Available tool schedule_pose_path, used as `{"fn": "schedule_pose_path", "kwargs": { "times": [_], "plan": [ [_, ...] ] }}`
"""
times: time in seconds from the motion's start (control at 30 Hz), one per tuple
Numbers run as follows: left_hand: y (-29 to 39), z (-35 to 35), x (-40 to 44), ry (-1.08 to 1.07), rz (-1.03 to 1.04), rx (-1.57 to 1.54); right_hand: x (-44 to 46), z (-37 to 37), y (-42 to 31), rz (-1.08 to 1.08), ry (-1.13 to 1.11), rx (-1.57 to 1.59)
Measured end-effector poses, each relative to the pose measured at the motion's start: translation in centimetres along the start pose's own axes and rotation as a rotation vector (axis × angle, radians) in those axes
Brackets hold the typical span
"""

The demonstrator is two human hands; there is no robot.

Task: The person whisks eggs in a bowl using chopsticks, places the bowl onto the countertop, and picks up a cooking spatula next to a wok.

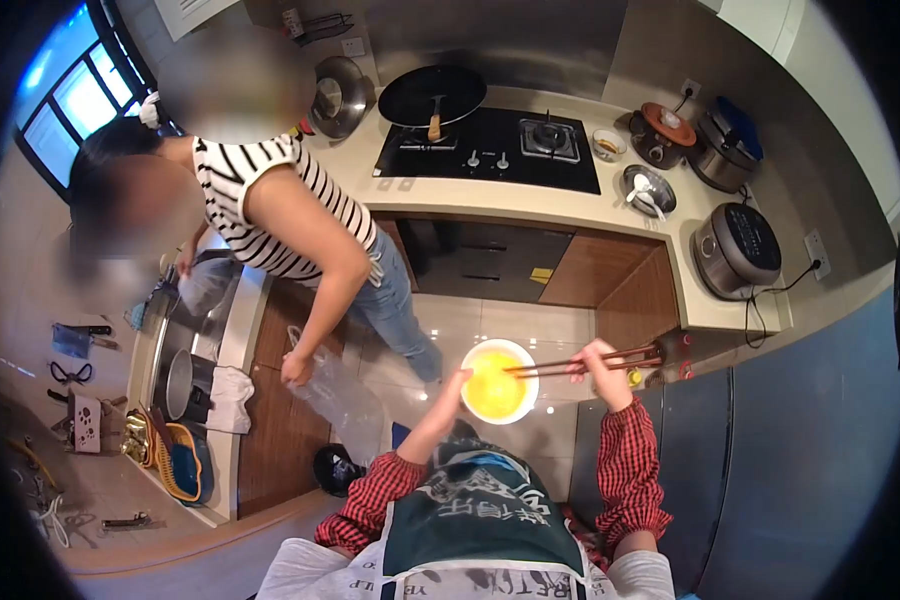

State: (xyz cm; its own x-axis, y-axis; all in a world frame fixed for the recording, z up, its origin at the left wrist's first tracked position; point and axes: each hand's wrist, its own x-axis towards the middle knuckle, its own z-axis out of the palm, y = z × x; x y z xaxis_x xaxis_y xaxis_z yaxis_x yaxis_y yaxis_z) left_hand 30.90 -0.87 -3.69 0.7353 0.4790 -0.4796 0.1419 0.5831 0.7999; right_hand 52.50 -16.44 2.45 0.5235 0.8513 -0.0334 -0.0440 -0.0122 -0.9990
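A white bowl with yellow beaten egg in it is held up in front of my apron. My left hand grips the bowl's left side, with the fingers partly hidden behind it. On the right, my right hand is closed around dark chopsticks. Their left ends reach into the egg, and their other ends stretch to the right past my hand.
A person in a striped top stands close on the left, one hand holding a clear plastic bag. The counter ahead bears a stove, a black wok and a rice cooker. Tall blue-grey doors stand right.
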Motion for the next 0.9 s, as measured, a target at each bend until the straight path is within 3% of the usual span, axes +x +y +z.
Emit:
{"fn": "schedule_pose_path", "kwargs": {
  "times": [0.07,0.13,0.27,0.33,0.43,0.53,0.6,0.67,0.77,0.8,0.9],
  "plan": [
    [0.8,1.2,1.8,-0.020,0.066,0.068,1.1,-0.5,0.0,0.001,-0.179,-0.071],
    [1.5,1.7,4.2,-0.017,0.024,0.058,3.1,-2.7,0.1,-0.010,-0.039,0.152],
    [4.2,2.8,9.4,-0.047,-0.021,-0.029,7.6,-3.7,-0.4,-0.009,-0.229,-0.011],
    [4.6,2.3,12.1,-0.076,-0.002,-0.038,10.2,-4.6,-1.0,0.058,0.086,0.167],
    [7.6,3.1,15.0,-0.060,0.079,-0.076,14.0,-4.9,-1.0,0.037,-0.176,0.042],
    [10.3,3.0,17.0,-0.045,0.047,-0.072,17.5,-6.6,-1.5,0.005,0.052,0.057],
    [11.8,3.5,18.9,-0.056,0.020,-0.094,18.7,-6.4,-2.2,0.019,-0.146,0.004],
    [12.3,3.7,20.8,-0.040,0.028,-0.087,20.2,-7.1,-2.9,-0.054,-0.104,0.121],
    [12.6,4.2,23.3,-0.013,0.020,-0.098,23.8,-9.3,-2.8,0.056,0.040,0.053],
    [12.8,4.8,23.8,-0.017,0.017,-0.104,24.2,-9.0,-3.6,0.022,-0.100,0.024],
    [13.8,6.3,25.2,-0.017,-0.004,-0.101,26.2,-9.7,-4.1,0.050,-0.026,0.183]
  ]
}}
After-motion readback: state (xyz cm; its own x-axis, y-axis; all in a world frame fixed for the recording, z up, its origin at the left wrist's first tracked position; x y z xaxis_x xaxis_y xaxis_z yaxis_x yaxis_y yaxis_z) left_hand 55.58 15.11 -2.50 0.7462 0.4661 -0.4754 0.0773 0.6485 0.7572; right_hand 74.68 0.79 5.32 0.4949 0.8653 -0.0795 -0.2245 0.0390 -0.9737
